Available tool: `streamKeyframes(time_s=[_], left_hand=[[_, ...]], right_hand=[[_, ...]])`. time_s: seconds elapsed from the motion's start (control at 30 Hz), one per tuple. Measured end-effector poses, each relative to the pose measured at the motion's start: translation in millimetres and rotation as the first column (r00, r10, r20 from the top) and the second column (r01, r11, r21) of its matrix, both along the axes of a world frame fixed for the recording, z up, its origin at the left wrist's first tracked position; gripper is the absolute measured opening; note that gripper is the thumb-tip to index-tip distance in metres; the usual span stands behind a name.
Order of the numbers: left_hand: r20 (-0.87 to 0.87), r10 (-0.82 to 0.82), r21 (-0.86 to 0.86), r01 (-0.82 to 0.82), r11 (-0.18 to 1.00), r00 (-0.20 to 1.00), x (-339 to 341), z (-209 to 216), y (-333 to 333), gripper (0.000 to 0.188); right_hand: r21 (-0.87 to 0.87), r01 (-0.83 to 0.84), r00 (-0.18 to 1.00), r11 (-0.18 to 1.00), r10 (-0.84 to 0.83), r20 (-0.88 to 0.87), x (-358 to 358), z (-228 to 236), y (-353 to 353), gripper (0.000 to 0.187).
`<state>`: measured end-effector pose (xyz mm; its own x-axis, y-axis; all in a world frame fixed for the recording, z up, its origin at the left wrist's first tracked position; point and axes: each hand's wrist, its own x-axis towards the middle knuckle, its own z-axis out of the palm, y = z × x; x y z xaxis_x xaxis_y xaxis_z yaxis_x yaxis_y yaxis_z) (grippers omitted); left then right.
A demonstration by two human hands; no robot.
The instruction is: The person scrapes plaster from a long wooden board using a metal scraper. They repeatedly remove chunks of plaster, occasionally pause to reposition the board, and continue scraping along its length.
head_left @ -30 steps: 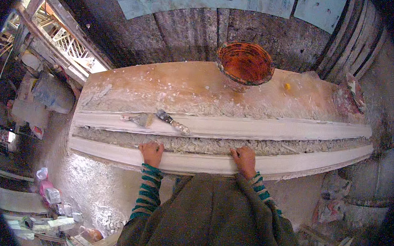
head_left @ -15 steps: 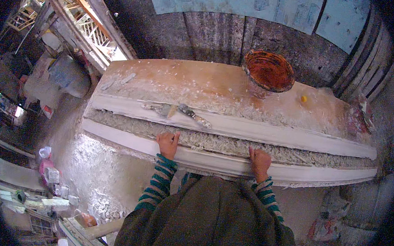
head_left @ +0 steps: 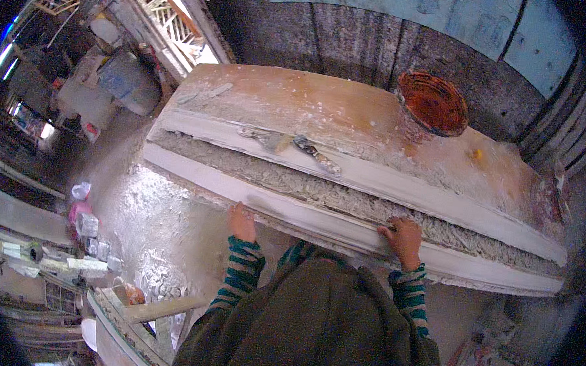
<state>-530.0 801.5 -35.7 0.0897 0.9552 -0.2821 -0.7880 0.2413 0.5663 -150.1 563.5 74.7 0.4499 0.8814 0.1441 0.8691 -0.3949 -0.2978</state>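
Observation:
Two long white plaster mouldings lie side by side on a wooden table: the near moulding [head_left: 291, 210] and the far moulding [head_left: 400, 179]. Between them runs a strip of grey plaster scraps [head_left: 273, 175]. My left hand [head_left: 243, 223] is closed at the near moulding's front edge, its fingertips partly hidden there. Further right, my right hand [head_left: 403, 241] curls over the same moulding, thumb and fingers gripping it. A scraper [head_left: 267, 139] with a plaster-covered blade and a dark-handled brush-like tool [head_left: 316, 155] rest on the far moulding, apart from both hands.
An orange-red bucket [head_left: 434, 103] crusted with plaster stands on the wooden table [head_left: 298, 93] at the back. A small yellow object [head_left: 477, 154] lies right of it. Plaster spills cover the floor [head_left: 150, 221] at left, beside a wooden frame [head_left: 130, 327]. A blue barrel [head_left: 130, 79] stands further back.
My left hand has shifted from the near moulding's inner edge to its front edge. My right hand has loosened from a fist and curls over the moulding. The whole view has tilted.

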Motion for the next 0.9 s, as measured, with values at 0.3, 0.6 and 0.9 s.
streamKeyframes(time_s=[0.3,0.6,0.9], left_hand=[[-0.332,-0.142,0.039,0.164,0.986,0.933,7.8,-24.0,14.1,0.043],[-0.823,-0.185,0.109,0.468,0.877,0.537,-16.1,-18.7,17.3,0.041],[-0.376,-0.465,0.051,0.519,0.853,0.801,-35.6,-12.9,20.7,0.039]], right_hand=[[-0.022,-0.032,0.999,0.999,0.032,-0.022,16.5,-4.9,-8.0,0.047],[-0.295,-0.071,0.974,0.953,0.003,-0.227,25.9,7.8,-0.5,0.054],[-0.378,-0.133,0.942,0.916,-0.002,-0.335,35.6,10.6,0.8,0.06]])
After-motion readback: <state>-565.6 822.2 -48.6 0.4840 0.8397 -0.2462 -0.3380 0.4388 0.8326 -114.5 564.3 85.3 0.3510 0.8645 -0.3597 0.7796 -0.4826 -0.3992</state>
